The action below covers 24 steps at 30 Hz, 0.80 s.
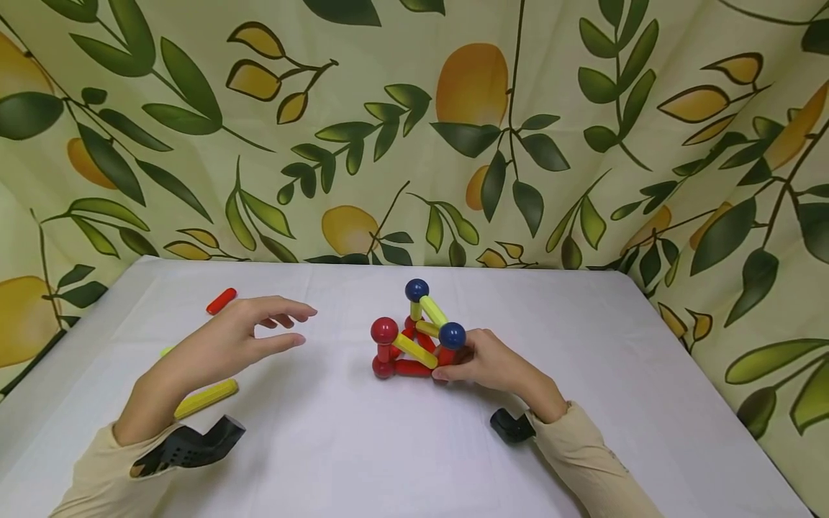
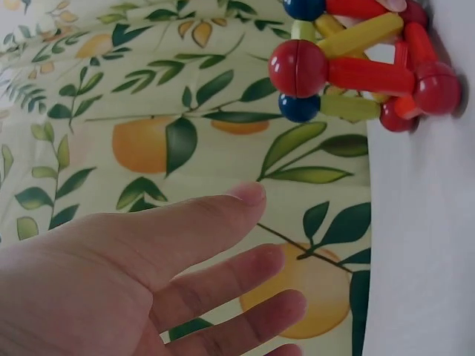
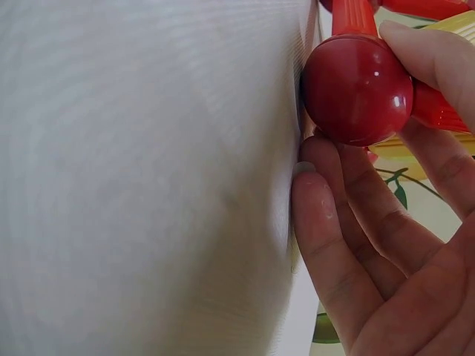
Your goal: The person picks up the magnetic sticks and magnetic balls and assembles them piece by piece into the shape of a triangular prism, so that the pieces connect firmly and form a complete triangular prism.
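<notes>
A frame of magnetic rods and balls [image 1: 414,367] stands on the white table, shaped like a triangular prism. Its base has red balls and red rods. On top are a red ball [image 1: 385,330] and two blue balls [image 1: 452,335], joined by yellow rods. My right hand [image 1: 486,360] grips the frame's right corner, with thumb and fingers around the upright red rod near a red bottom ball [image 3: 358,89]. Some of that corner is hidden by the fingers. To the left, my left hand [image 1: 252,331] hovers apart from the frame, fingers extended and holding nothing.
Left on the table lie a red rod [image 1: 222,301], a yellow rod [image 1: 207,398] and a yellow-green piece [image 1: 166,351] mostly hidden behind the left arm. A patterned curtain [image 1: 388,180] hangs behind the table. Black wrist cameras [image 1: 194,446] sit at both sleeves.
</notes>
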Tool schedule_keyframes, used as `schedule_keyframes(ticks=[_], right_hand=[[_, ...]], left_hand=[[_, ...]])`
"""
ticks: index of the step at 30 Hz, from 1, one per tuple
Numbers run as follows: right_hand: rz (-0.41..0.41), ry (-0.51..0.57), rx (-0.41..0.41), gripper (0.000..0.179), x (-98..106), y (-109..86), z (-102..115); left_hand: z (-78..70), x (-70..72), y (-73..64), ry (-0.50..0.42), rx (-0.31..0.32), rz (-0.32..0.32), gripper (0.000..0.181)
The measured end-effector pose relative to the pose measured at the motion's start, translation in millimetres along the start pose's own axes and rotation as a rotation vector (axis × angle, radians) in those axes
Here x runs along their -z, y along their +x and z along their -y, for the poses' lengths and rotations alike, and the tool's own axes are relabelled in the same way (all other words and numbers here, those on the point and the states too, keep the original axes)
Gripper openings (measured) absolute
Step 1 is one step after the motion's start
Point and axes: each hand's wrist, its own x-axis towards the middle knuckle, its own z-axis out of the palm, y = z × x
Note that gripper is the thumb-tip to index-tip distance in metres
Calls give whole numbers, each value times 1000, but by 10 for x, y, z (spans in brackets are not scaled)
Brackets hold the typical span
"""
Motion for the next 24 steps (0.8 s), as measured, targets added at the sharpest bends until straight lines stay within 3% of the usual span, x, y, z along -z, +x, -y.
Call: schedule_keyframes(ticks=[10, 16, 24], right_hand=[[-5, -1, 7, 25, -1, -1, -8], [-8, 1, 5, 25, -2, -3, 9], [-5, -2, 6, 24, -3, -2, 15]], left_hand=[[144, 14, -9, 14, 13, -27, 35], [324, 55, -97, 61, -1, -67, 34], [604, 82, -261, 105, 59, -86, 37]])
